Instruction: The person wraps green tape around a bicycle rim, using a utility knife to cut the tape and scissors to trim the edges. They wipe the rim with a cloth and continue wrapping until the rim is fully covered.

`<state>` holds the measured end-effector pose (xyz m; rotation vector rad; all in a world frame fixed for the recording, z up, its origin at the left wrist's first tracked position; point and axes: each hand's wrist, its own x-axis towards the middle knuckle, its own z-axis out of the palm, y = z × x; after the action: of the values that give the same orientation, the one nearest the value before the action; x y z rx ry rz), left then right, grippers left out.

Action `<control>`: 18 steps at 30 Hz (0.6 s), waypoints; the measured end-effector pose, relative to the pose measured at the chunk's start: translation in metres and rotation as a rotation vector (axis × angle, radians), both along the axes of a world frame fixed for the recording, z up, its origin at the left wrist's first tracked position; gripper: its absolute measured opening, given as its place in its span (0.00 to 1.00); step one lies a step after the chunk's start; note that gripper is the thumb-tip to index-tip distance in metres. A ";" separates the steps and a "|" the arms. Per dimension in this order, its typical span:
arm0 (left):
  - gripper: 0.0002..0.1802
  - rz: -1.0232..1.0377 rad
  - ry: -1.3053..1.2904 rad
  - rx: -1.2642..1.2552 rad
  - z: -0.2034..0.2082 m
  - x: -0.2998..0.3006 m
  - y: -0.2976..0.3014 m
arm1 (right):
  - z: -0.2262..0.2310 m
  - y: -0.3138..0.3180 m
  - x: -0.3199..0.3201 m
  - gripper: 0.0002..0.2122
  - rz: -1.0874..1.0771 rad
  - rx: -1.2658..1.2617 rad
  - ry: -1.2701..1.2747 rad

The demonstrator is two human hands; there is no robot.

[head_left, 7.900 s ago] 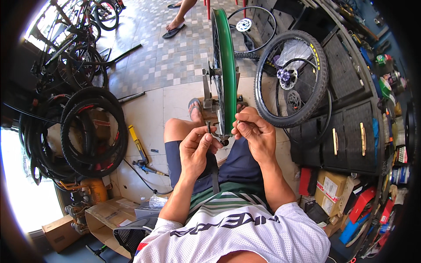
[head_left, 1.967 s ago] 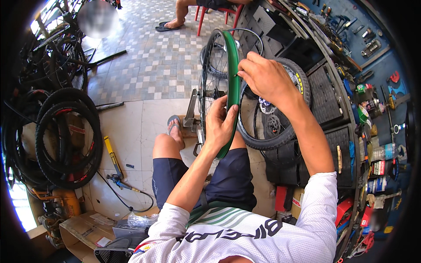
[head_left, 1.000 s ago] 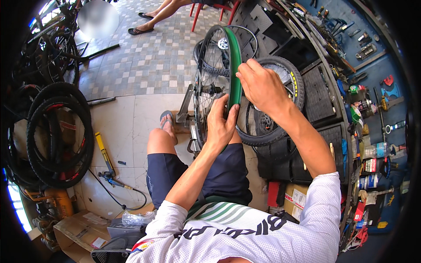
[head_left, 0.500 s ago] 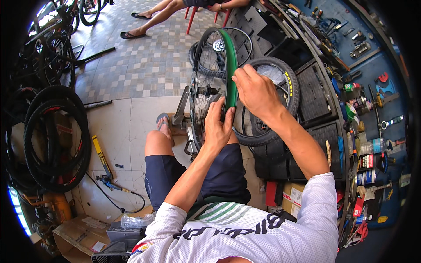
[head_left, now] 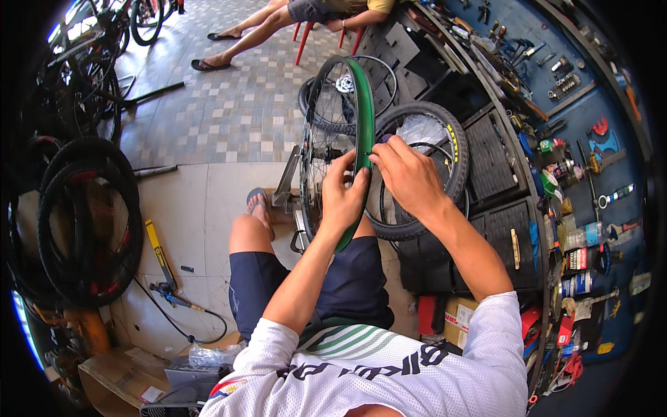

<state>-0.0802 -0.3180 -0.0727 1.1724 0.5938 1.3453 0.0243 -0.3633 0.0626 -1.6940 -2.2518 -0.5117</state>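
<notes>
A spoked bicycle wheel [head_left: 312, 104] stands upright in front of me, held at its hub by a metal stand [head_left: 285, 182]. Green tape [head_left: 363, 90] lines the outer face of its rim. My left hand [head_left: 340, 198] is closed around the rim, fingers on the spoke side and thumb at the green edge. My right hand [head_left: 413, 174] pinches at the tape just beyond that thumb. A small dark spot or piece shows on the green by its fingertips; what they hold is too small to make out.
Behind the wheel lies a knobby-tyred wheel [head_left: 455, 163] against black drawers [head_left: 497, 149]. Tools fill the blue bench [head_left: 590, 104] at right. Tyres [head_left: 128, 208] and a yellow-handled tool [head_left: 158, 249] are at left. Another person's leg [head_left: 253, 48] reaches in at the top.
My right hand has come down along the rim, and its fingertips now pinch close to my left thumb. More green tape shows below my left hand, and a dark spot appears beside the fingertips.
</notes>
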 end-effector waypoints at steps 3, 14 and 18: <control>0.20 -0.120 -0.177 -0.190 -0.004 0.005 0.003 | -0.001 -0.006 -0.003 0.04 -0.002 0.005 -0.035; 0.15 -0.208 -0.314 -0.277 -0.002 -0.002 -0.016 | 0.017 -0.002 -0.004 0.08 0.095 -0.199 -0.402; 0.15 -0.208 -0.307 -0.285 -0.004 0.000 -0.020 | 0.013 -0.001 -0.011 0.07 0.017 -0.263 -0.294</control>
<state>-0.0807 -0.3380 -0.0765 0.7556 0.4121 1.1876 0.0137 -0.3639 0.0755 -1.8217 -2.6404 -0.5081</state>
